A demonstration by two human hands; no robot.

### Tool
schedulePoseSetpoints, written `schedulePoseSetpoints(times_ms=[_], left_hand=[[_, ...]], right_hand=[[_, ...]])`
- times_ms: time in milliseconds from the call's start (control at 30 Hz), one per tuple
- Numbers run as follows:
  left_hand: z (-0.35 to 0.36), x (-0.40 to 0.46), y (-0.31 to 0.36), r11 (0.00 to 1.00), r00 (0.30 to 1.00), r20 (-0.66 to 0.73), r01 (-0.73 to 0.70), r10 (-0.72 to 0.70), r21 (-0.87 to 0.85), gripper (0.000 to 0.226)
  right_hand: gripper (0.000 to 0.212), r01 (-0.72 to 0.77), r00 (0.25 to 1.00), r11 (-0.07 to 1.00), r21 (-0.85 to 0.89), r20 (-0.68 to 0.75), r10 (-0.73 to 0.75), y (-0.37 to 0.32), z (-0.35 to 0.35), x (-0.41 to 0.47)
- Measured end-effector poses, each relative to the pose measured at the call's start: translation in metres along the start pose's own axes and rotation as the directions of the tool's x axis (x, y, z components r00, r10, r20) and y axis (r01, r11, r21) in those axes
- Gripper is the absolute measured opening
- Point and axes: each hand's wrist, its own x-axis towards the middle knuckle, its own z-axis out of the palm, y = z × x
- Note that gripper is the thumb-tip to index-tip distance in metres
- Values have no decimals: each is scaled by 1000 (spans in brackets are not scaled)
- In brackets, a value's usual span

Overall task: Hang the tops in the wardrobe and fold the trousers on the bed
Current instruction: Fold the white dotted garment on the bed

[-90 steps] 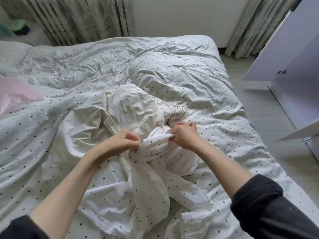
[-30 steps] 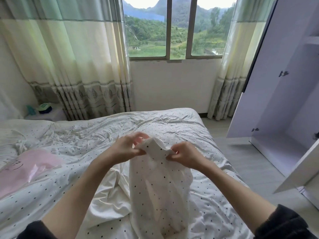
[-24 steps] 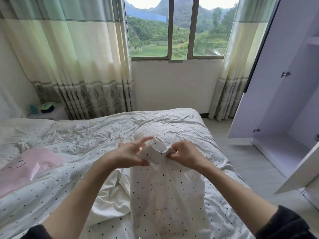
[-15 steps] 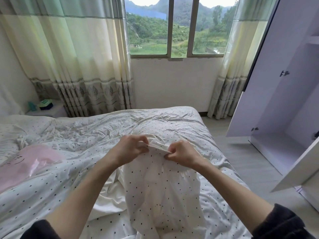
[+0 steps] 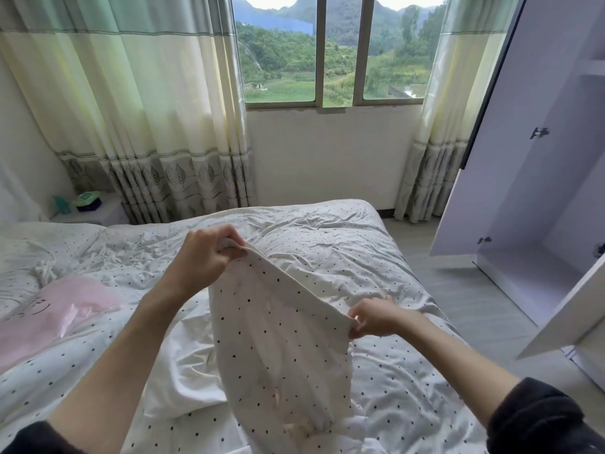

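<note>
L hand (image 5: 203,257) pinches one end of the dotted white garment (image 5: 281,355)'s top edge, raised; R hand (image 5: 376,317) pinches the other end, lower. Fabric hangs btwn them over the bed (image 5: 343,244). Wardrobe (image 5: 540,191) stands open at right.

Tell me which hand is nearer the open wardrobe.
Right. The right hand holds the spotted garment on the side toward the wardrobe; the left hand holds it farther off.

Bed (image 5: 327,244): dotted duvet lying rumpled across it. Pink item (image 5: 49,316) resting at left. White garment (image 5: 183,371) lying crumpled near the front edge.
</note>
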Motion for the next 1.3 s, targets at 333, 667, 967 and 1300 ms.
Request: schedulePoseSetpoints(times_ms=[333, 667, 967, 1300], left_hand=[[23, 5, -12, 981, 972, 171, 139, -161, 133, 12], [78, 42, 31, 961, 940, 339, -66, -30, 267, 12], [158, 85, 194, 922, 915, 119, -377, 385, -85, 9], [331, 117, 424, 889, 874, 166, -442, 456, -118, 27]], right_hand=[[14, 61, 890, 594, 802, -314, 332, 45, -20, -22], [14, 163, 608, 669, 725, -608, 511, 91, -91, -79], [9, 64, 173, 590, 805, -591, 788, 188, -112, -241], [15, -174, -158, 538, 825, -562, 812, 366, -121, -412]])
